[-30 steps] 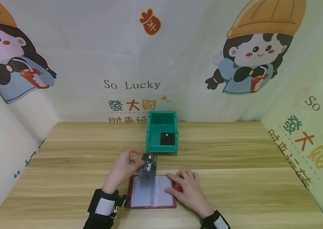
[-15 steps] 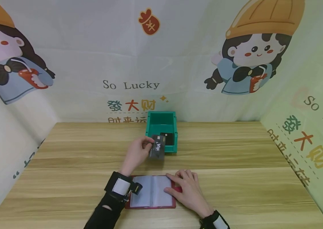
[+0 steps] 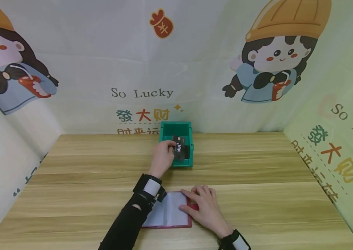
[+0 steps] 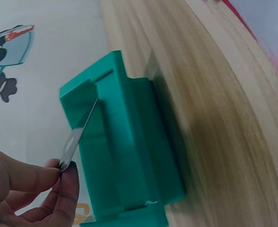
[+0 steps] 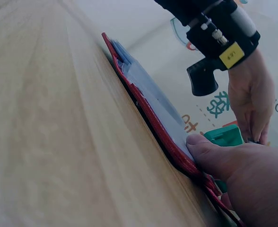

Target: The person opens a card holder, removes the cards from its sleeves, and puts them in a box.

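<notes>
A dark card [image 3: 180, 148] marked "VIP" is pinched between the thumb and fingers of my left hand [image 3: 162, 156], over the green bin [image 3: 175, 127]. In the left wrist view the card [image 4: 73, 146] shows nearly edge-on, above the bin's opening. A second black card [image 3: 187, 151] lies in the bin, mostly covered by the held one. My right hand [image 3: 206, 208] rests at the right edge of an open red card holder [image 3: 176, 208] with clear sleeves. In the right wrist view its thumb lies on the sleeves [image 5: 153, 94].
The wooden table [image 3: 257, 173] stretches out to both sides, and a printed cloth backdrop [image 3: 201, 76] rises behind it and at the sides. My left forearm [image 3: 129, 218] crosses over the left part of the card holder.
My left hand has carried the VIP card forward and to the right, from the top of the card holder to over the green bin. The right hand has stayed in place.
</notes>
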The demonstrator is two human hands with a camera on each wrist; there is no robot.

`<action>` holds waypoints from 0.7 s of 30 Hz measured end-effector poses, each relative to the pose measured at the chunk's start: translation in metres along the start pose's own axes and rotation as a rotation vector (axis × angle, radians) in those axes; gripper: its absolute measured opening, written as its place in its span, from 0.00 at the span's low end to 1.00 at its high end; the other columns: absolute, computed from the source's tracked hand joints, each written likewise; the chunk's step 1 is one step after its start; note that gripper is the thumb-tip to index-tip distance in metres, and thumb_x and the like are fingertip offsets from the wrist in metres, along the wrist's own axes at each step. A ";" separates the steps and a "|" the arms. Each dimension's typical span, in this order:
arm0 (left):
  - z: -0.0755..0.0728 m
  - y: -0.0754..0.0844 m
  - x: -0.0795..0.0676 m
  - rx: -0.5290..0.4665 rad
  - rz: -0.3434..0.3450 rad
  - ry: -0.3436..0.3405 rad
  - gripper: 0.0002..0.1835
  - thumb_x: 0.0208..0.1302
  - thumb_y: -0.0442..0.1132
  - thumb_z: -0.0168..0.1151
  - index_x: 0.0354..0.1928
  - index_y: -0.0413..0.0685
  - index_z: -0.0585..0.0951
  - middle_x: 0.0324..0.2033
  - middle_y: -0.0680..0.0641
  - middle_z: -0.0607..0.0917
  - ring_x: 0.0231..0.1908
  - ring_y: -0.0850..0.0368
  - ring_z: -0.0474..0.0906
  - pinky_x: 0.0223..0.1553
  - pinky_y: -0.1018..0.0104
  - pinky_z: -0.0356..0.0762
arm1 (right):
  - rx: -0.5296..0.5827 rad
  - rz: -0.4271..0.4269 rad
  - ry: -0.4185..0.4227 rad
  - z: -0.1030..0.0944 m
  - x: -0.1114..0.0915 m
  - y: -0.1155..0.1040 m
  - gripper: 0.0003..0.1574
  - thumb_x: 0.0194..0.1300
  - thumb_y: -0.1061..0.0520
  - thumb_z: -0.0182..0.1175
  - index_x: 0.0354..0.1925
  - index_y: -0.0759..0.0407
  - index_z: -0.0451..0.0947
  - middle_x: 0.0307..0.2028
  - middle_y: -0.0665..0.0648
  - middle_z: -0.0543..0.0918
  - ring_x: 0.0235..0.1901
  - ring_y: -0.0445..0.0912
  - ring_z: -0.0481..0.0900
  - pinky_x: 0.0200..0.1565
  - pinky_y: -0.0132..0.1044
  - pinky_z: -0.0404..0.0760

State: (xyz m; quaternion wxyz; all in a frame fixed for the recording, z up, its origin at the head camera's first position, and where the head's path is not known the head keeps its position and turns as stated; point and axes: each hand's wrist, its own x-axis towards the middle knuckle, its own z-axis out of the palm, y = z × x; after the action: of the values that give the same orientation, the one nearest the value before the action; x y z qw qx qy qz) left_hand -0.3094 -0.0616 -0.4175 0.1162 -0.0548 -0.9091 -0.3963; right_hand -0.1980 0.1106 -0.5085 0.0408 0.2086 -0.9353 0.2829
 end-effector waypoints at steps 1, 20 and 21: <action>0.003 0.000 0.001 0.011 0.006 0.012 0.12 0.67 0.24 0.54 0.46 0.34 0.85 0.45 0.35 0.88 0.49 0.41 0.83 0.53 0.49 0.78 | -0.001 -0.002 0.001 0.000 0.000 0.000 0.29 0.63 0.35 0.66 0.58 0.44 0.83 0.37 0.44 0.72 0.41 0.41 0.62 0.49 0.44 0.57; 0.028 0.001 0.014 0.104 -0.071 -0.048 0.12 0.71 0.26 0.53 0.48 0.35 0.85 0.48 0.35 0.86 0.53 0.40 0.81 0.55 0.47 0.78 | -0.006 -0.006 0.002 -0.001 0.000 -0.001 0.28 0.63 0.36 0.66 0.58 0.43 0.83 0.37 0.44 0.71 0.41 0.41 0.62 0.48 0.44 0.57; 0.028 0.001 0.014 0.111 -0.071 -0.052 0.12 0.71 0.26 0.53 0.48 0.35 0.85 0.48 0.35 0.86 0.53 0.40 0.82 0.55 0.47 0.78 | -0.004 -0.006 0.002 -0.001 0.000 -0.001 0.28 0.63 0.36 0.66 0.58 0.43 0.83 0.37 0.44 0.71 0.41 0.41 0.62 0.48 0.44 0.57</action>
State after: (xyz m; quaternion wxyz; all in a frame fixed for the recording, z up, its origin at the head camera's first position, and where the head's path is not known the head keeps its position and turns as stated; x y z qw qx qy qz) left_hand -0.3278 -0.0403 -0.4320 0.0811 -0.0262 -0.9338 -0.3475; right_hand -0.1976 0.1106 -0.5072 0.0432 0.2109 -0.9353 0.2810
